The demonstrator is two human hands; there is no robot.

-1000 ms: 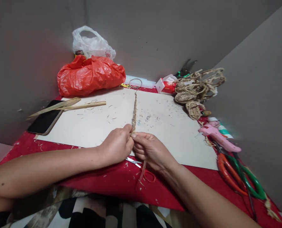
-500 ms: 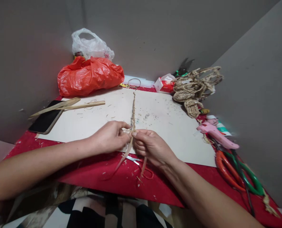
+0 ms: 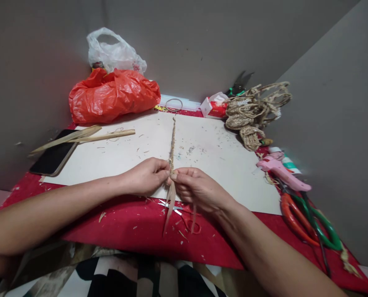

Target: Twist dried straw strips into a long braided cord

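A thin braided cord of dry plant fibre [image 3: 173, 142] runs straight away from me over the white board [image 3: 214, 165]. At its near end, my left hand [image 3: 149, 176] pinches the cord from the left with thumb and forefinger. From the right, my right hand [image 3: 199, 187] pinches the same spot, its other fingers curled in. Flat loose strands [image 3: 170, 202] hang below the fingers toward me, and another strand comes out under the right palm. Beneath them lie small scissors with red handles [image 3: 192, 222], partly covered by strands.
Left of the board, dry leaf strips [image 3: 109, 135] lie across a phone [image 3: 55, 154]. Behind them sits a red plastic bag [image 3: 114, 99]. Coiled braided rope [image 3: 248, 111], a pink glue gun [image 3: 283, 171] and large shears with red and green handles [image 3: 298, 218] line the right side.
My left fingers have closed in on the braid beside my right hand. The loose strands hang closer together and straighter down. The whole view has shifted slightly.
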